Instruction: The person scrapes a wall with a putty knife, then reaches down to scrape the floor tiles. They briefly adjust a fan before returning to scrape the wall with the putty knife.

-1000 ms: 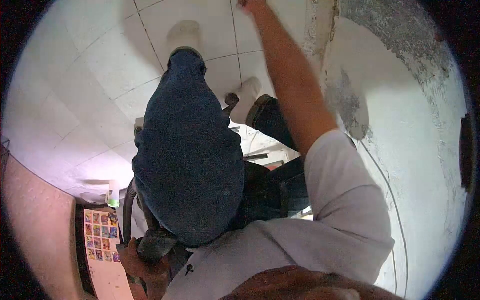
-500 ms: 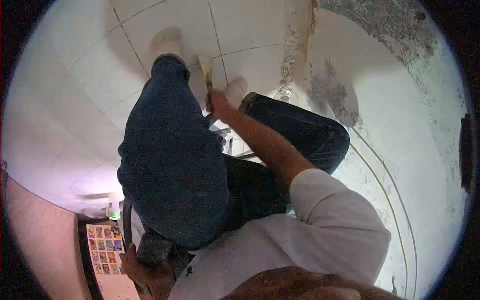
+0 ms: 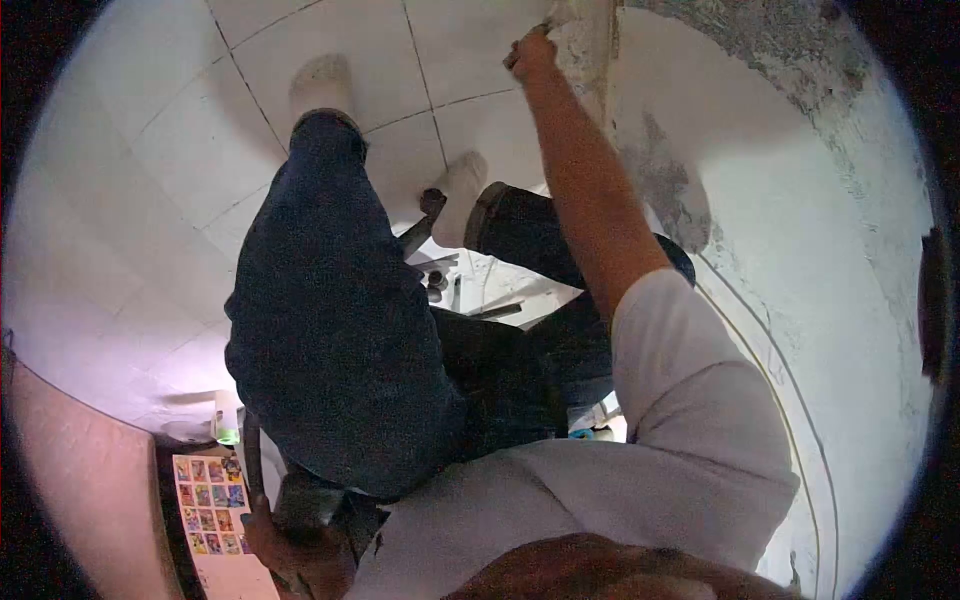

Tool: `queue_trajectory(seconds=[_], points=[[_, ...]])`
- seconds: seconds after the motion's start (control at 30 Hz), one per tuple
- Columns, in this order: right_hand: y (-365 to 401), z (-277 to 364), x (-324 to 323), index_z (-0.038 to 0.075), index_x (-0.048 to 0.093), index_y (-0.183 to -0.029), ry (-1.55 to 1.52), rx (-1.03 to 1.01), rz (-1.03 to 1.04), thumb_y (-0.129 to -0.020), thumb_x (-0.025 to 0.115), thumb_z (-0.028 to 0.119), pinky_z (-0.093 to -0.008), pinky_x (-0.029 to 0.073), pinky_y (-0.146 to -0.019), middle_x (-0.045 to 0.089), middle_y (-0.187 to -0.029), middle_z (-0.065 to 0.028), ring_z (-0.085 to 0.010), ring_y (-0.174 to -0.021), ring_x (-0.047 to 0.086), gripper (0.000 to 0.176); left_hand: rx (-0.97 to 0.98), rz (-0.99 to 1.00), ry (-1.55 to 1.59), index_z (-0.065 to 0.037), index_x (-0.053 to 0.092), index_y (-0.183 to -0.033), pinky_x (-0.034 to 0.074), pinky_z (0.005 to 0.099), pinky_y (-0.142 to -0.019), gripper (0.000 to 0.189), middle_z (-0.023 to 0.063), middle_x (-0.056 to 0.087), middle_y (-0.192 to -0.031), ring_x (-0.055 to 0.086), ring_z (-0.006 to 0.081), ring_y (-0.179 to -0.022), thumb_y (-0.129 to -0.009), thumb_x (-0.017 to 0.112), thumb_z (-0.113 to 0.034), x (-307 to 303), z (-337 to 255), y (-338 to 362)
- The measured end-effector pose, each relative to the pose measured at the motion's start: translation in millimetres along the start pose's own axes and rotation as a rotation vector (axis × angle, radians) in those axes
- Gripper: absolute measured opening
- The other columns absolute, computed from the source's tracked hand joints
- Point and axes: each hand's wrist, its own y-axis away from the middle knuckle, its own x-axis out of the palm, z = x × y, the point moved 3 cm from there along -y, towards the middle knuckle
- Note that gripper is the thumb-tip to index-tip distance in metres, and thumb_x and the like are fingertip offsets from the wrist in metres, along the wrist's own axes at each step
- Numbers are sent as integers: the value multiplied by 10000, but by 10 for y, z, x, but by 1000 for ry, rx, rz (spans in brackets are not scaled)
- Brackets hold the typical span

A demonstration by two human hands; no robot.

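Stretched forward near the top of the view, my right hand [image 3: 533, 55] is closed around a paintbrush [image 3: 546, 26]. The brush end points toward the joint where the floor meets the rough wall, and its bristles are hard to make out. At the lower left, my left hand [image 3: 295, 550] is wrapped round the dark curved armrest [image 3: 253, 450] of the chair beneath me. Part of that hand is in shadow.
My legs, in dark jeans [image 3: 330, 310], spread over the chair's base [image 3: 415, 238]. Pale floor tiles [image 3: 330, 30] lie ahead. Along the right runs a patchy wall [image 3: 800, 230] with cables [image 3: 745, 330] at its foot. A sheet of small colourful pictures [image 3: 210, 500] is at lower left.
My right hand has moved forward and right with the paintbrush, from beside my foot to the wall's edge. My left hand has stayed on the armrest.
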Motion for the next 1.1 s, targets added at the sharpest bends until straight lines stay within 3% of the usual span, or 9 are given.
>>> queue_trajectory(seconds=[0.1, 0.23, 0.27, 0.47, 0.57, 0.8, 0.83, 1.0, 1.1], points=[[630, -881, 596, 10, 474, -1077, 462, -219, 41, -945, 456, 249, -391, 468, -637, 580, -894, -149, -232, -770, 561, 274, -124, 66, 13, -12, 606, -1144, 426, 497, -919, 715, 194, 632, -1019, 578, 405, -1014, -745, 608, -605, 29, 76, 93], [1857, -1307, 1299, -44, 430, -1312, 371, 187, 241, -956, 431, 206, -405, 515, -718, 617, -1074, -223, -273, -917, 633, 436, -528, 201, 141, -38, 637, -1113, 436, 500, -881, 651, 216, 637, -1008, 593, 398, -996, -759, 580, -581, 57, 231, 34], [1776, -1527, 1444, -31, 444, -1318, 870, -89, 283, -952, 451, 218, -413, 518, -705, 619, -1081, -217, -279, -920, 634, 443, -576, 222, 158, -41, 641, -1109, 438, 501, -876, 643, 218, 637, -1007, 595, 397, -994, -760, 576, -578, 67, 285, 6], [-269, -407, 495, -32, 580, -883, 959, -525, -23, -907, 534, 317, -390, 483, -544, 601, -720, -116, -236, -571, 537, 353, -993, 808, 171, -31, 645, -1075, 454, 464, -739, 624, 186, 634, -903, 603, 353, -858, -758, 614, -567, 204, 560, 177], [-814, -318, 119, -49, 598, -871, 264, -384, 20, -951, 468, 385, -392, 473, -518, 597, -686, -119, -238, -513, 506, 460, -877, 597, 246, -25, 633, -1079, 447, 467, -751, 640, 183, 627, -907, 597, 349, -865, -765, 597, -581, 235, 405, 226], [1228, -1845, 824, -5, 254, -1438, 1355, -601, -50, -698, 775, 251, -410, 520, -743, 627, -880, -264, -314, -847, 652, 941, -526, 252, 226, -10, 604, -1089, 429, 473, -778, 678, 177, 611, -915, 583, 340, -880, -781, 558, -612, 233, 278, 142], [1270, -1779, 890, 10, 290, -1421, 944, -277, -131, -687, 786, 236, -410, 522, -733, 632, -882, -241, -310, -843, 651, 914, -459, 199, 208, -8, 600, -1091, 427, 474, -782, 684, 176, 608, -917, 581, 339, -882, -783, 552, -617, 206, 262, 121], [93, -298, 574, -19, 452, -1174, 1012, -429, -44, -790, 689, 293, -396, 493, -662, 603, -832, -162, -241, -730, 572, 548, -100, -35, 86, 3, 580, -1098, 415, 479, -802, 712, 171, 597, -922, 571, 333, -893, -795, 524, -639, 69, 95, -57], [-485, 899, 59, -53, 537, -997, 186, -131, 11, -893, 588, 359, -389, 463, -604, 564, -782, -127, -192, -627, 494, 427, 60, -115, 52, 9, 568, -1102, 407, 482, -814, 729, 169, 590, -926, 565, 329, -899, -802, 507, -653, -10, 28, -205]])
